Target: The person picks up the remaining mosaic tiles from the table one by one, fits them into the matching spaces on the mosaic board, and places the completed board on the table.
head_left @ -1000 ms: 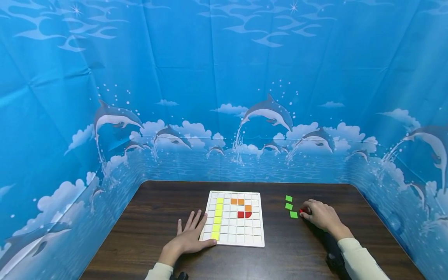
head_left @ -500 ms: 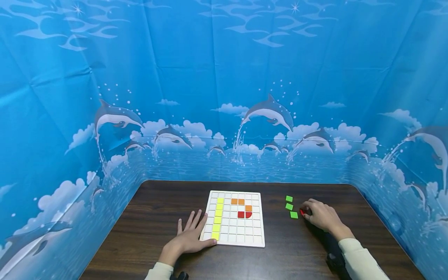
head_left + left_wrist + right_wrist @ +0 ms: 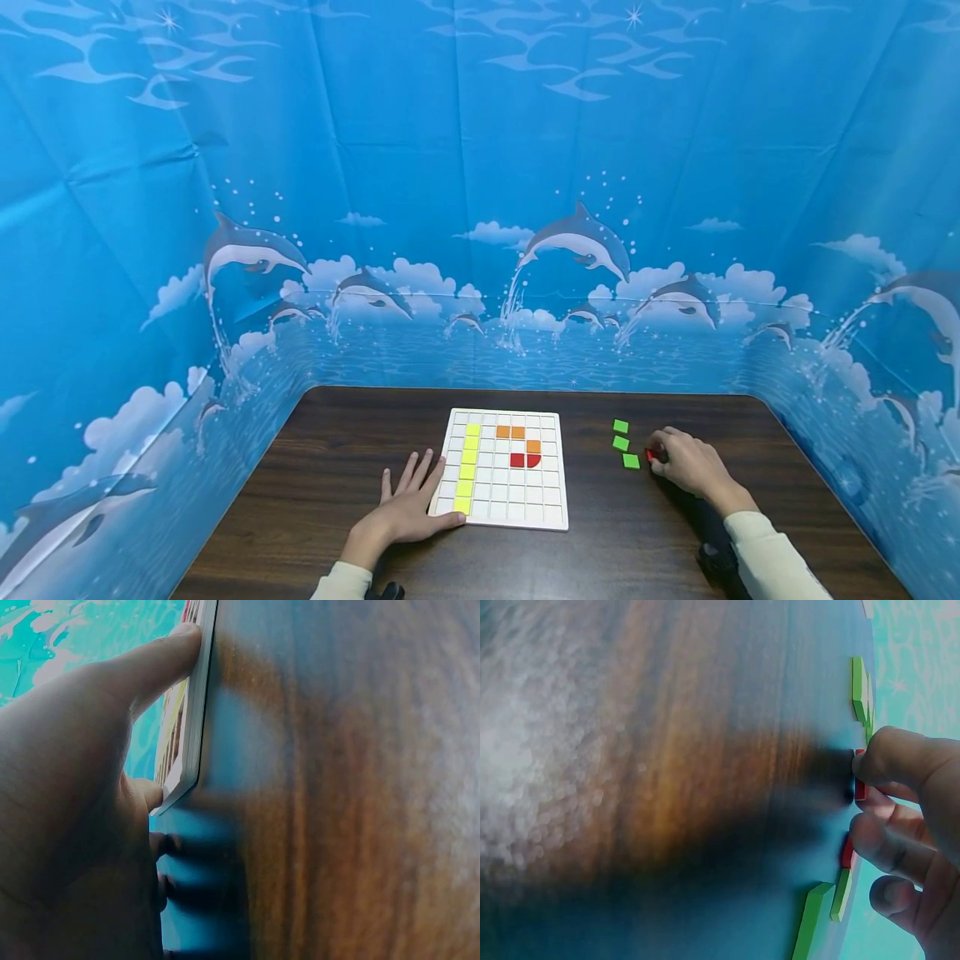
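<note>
A white grid board (image 3: 555, 500) lies on the table with a column of yellow tiles (image 3: 467, 457), a few orange tiles (image 3: 518, 432) and two red ones, a square (image 3: 517, 460) and a rounded piece (image 3: 533, 461). My left hand (image 3: 405, 508) rests at the board's near left corner, fingers spread, thumb (image 3: 176, 656) along its edge. To the board's right, my right hand (image 3: 692, 463) pinches a red tile (image 3: 860, 776) between thumb and fingers, low over the table. The fingers partly hide it in the head view.
Three green tiles (image 3: 621, 444) lie in a loose line between board and right hand. Beyond the fingers in the right wrist view are another red tile (image 3: 847, 853) and more green tiles (image 3: 810, 922). A blue dolphin curtain (image 3: 480, 350) surrounds the dark wooden table (image 3: 360, 450).
The red tile in my right fingers has turned slightly and shifted a touch to the right. My left hand and the board look unmoved.
</note>
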`<state>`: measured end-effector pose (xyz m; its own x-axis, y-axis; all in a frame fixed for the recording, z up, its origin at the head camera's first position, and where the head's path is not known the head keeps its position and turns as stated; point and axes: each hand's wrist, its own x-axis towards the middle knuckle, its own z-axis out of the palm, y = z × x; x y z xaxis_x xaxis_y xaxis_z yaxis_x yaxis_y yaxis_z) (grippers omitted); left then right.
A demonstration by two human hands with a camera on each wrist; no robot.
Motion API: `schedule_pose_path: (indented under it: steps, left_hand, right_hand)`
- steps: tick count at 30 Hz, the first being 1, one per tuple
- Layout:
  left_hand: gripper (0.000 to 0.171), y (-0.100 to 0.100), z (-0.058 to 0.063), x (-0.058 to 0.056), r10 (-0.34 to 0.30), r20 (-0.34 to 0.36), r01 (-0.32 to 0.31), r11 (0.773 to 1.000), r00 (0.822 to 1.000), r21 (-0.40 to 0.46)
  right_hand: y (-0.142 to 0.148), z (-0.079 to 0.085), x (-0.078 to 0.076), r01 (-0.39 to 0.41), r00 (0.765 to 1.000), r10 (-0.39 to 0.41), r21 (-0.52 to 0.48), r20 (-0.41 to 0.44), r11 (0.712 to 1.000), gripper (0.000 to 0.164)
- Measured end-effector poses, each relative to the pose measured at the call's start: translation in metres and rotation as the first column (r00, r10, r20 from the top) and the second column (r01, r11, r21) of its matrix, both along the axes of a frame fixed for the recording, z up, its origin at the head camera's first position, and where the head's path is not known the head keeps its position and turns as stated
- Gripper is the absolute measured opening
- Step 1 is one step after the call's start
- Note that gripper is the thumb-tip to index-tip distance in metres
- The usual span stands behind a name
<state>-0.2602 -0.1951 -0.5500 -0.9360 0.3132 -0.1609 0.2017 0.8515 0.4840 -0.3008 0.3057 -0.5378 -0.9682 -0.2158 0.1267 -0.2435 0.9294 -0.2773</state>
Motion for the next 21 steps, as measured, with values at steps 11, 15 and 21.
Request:
schedule_pose_path:
  steps: [11,15,21]
  left_hand:
    - [0.11,0.003,0.009,0.001,0.032,0.018,-0.03,0.996,0.999,-0.085]
    - [0.11,0.003,0.011,0.003,0.027,0.02,-0.025,0.996,0.999,-0.083]
    - [0.113,0.002,0.005,0.001,0.009,0.016,-0.008,0.999,1.0,-0.04]
  right_hand:
    - [-0.006,0.002,-0.001,-0.019,0.999,0.018,-0.009,-0.052,1.0,0.026]
    - [-0.011,0.003,0.0,-0.033,0.995,0.031,-0.018,-0.091,0.999,0.026]
    - [-0.019,0.006,0.0,-0.044,0.989,0.045,0.014,-0.141,0.999,0.021]
